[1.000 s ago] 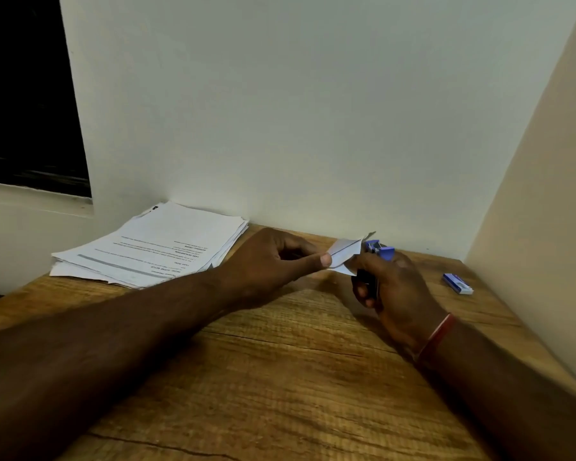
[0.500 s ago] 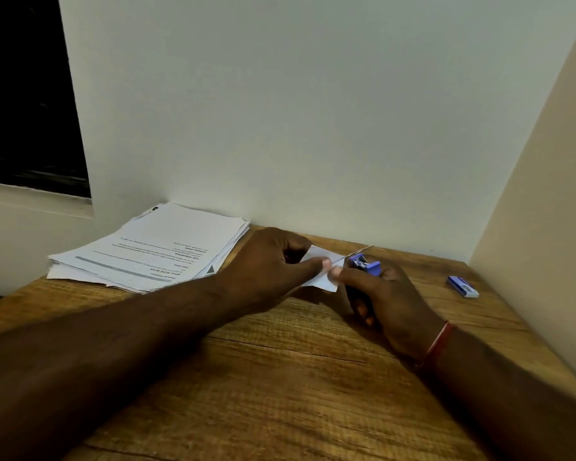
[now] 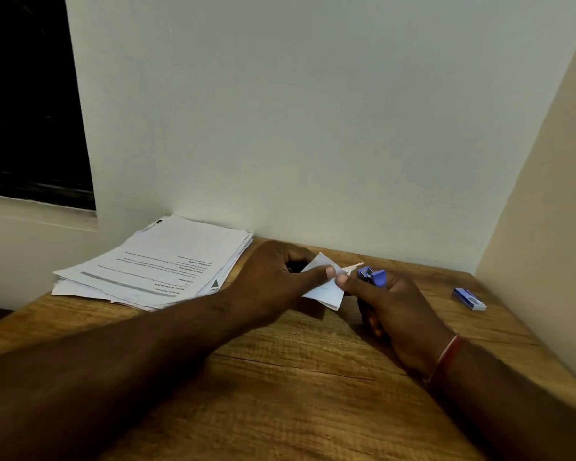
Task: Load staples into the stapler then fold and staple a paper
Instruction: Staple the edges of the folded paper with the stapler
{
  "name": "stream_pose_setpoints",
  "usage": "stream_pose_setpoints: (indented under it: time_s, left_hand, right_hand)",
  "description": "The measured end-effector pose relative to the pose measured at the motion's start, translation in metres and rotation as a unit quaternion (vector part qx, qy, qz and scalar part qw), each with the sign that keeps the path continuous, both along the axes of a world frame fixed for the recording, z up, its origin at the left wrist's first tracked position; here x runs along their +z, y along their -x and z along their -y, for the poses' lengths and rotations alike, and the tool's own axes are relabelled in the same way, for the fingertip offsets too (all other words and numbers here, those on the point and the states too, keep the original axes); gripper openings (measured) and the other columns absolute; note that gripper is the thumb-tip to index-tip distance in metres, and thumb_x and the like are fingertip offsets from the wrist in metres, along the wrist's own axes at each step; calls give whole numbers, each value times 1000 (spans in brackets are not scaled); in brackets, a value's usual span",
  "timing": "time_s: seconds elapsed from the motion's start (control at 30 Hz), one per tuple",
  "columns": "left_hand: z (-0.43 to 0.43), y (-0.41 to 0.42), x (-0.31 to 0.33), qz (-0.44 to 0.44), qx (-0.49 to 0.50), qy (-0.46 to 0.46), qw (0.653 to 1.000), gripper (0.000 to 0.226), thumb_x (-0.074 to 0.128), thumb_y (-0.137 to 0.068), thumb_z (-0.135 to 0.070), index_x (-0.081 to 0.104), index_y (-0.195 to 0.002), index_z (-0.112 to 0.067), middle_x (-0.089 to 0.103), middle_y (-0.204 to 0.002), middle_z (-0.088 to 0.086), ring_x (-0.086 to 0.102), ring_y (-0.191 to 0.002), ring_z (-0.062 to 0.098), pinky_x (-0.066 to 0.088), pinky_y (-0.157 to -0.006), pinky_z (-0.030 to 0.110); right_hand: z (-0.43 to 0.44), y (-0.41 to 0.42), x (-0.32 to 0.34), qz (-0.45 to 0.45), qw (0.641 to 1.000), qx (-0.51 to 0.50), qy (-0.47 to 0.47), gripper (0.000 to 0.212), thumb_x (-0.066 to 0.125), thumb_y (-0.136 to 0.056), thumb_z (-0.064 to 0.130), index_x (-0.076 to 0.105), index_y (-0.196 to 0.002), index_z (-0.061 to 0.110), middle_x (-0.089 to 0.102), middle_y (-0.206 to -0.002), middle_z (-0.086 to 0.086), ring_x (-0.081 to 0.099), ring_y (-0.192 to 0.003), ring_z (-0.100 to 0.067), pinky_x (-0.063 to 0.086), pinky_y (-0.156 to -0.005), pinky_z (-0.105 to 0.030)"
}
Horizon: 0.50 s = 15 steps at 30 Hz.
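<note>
your left hand (image 3: 276, 277) sits near the back of the wooden table (image 3: 280, 394), thumb and curled fingers pinching the small folded paper (image 3: 326, 289) – the thumb lies flat on its top face, and the other fingers are tucked behind it, mostly hidden. the paper is white, folded down to a small angular piece, and held just above the tabletop between your two hands, with one pointed corner sticking out toward the wall.

your right hand (image 3: 399, 311) is wrapped around the blue stapler (image 3: 373, 277); its fingers curl under the body and only the stapler's front end shows above the knuckles. the right thumb tip presses against the paper's right edge, almost meeting your left thumb. whether the paper sits inside the stapler's mouth you cannot tell from here.

a red band (image 3: 446, 357) circles your right wrist. a small blue staple box (image 3: 469, 298) lies on the table to the right, well apart from the hands – close to the side wall. a stack of printed sheets (image 3: 160, 264) rests at the back left, just beside your left hand.
</note>
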<state>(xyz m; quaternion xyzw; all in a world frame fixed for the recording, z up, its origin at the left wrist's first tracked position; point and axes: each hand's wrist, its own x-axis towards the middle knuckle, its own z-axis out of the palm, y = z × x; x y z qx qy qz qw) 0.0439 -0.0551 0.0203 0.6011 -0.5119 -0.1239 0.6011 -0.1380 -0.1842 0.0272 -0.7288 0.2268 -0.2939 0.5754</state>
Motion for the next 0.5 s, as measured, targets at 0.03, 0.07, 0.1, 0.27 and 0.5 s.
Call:
stream_pose_setpoints:
  time_s: [0.03,0.07,0.1,0.27,0.5]
  left_hand:
    - [1,1,-1,11,-16,11,1000,11,85,-99,-24,91,-107,-19,88,-98,-1,84,-92,16,63,-67,28]
    - [2,3,-1,26,-21,18,999,10,85,-100,-24,91,-106,-19,88,-98,-1,84,-95,19,66,-71,33]
    - [2,5,-1,34,-18,19,999,10,85,-99,-24,91,-106,-20,88,-98,-2,83,-97,19,68,-75,34]
    - [-2,5,5,70,21,19,997,11,88,-96,-24,92,-106,-22,87,-97,-9,80,-93,4,58,-72,21]
    - [0,1,5,149,84,-5,985,10,91,-92,-34,91,-101,-30,84,-94,-23,78,-95,-3,53,-74,10]
  right_hand:
    - [0,0,0,4,1000,6,-7,28,81,-95,33,79,-71,19,48,-53,-9,36,-46,-19,30,-47,-32]
    - [2,0,-1,5,1000,7,-17,32,81,-96,30,77,-65,22,47,-52,-8,35,-45,-18,28,-47,-32]
    - [4,0,-1,7,1000,5,-29,33,81,-96,27,76,-64,22,46,-52,-8,35,-45,-18,27,-48,-32]
    - [11,2,3,31,991,9,-127,28,76,-98,20,76,-116,-1,72,-84,-28,32,-53,-19,21,-52,-33]
    - [8,3,4,79,992,-46,-91,15,71,-103,18,81,-105,6,72,-70,-10,35,-50,-18,26,-47,-30]
